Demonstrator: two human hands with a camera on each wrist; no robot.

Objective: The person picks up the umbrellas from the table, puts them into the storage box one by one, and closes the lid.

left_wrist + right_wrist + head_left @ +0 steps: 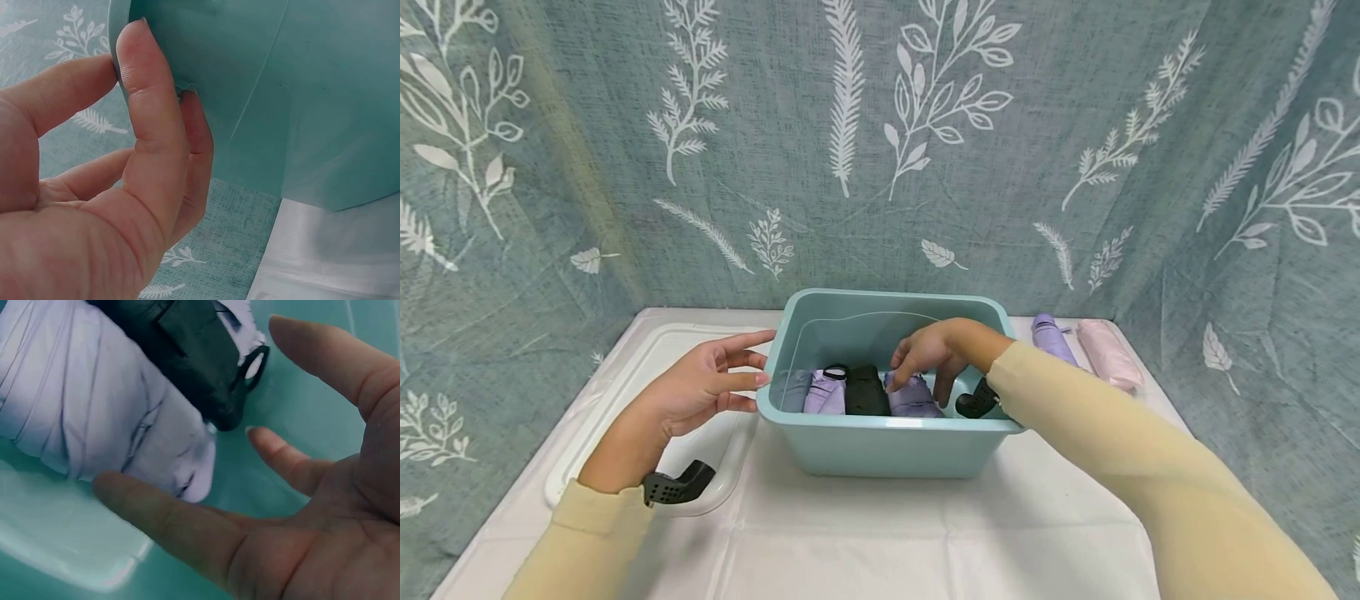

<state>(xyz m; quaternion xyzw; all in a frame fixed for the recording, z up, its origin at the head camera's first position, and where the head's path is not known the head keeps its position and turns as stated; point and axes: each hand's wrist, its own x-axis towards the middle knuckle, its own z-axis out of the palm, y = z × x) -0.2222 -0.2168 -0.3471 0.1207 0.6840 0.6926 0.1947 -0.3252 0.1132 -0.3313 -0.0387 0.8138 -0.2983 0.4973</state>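
A teal plastic bin (887, 446) stands on the table. Side by side on its floor lie folded compact umbrellas: a light lilac one (826, 393), a black one (867, 392) with a wrist loop, and a purple one (914, 398). My left hand (707, 385) touches the bin's left rim with spread fingers, its fingertips right at the edge in the left wrist view. Reaching in over the front right, my right hand (934, 354) has its fingers apart around the end of the purple umbrella. One fingertip overlaps its fabric (81, 406) in the right wrist view.
A white lid (681, 450) lies flat left of the bin, partly under my left arm. Right of the bin, a purple folded umbrella (1051, 337) and a pink folded one (1108, 354) rest on the white tablecloth (1022, 533). A leaf-patterned curtain (880, 242) surrounds the table.
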